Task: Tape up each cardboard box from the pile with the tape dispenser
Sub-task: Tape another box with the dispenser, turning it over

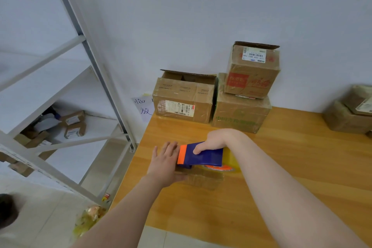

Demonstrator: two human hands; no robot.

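If the flat-fingered left hand [164, 165] slips, the small box [201, 180] may slide. Right hand [213, 141] clamps the tape dispenser [203, 157]; tape [234, 162] would skew.

Wooden table [281, 167], small box [203, 180], open box [181, 104], green-printed box [239, 115]

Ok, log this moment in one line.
taping small box | left hand steadies its left end | right hand grips tape dispenser on top | box pile behind

Obstacles: stacked boxes [239, 96] behind my hands, shelving frame [96, 62] left. Free: bare table [291, 167] right.
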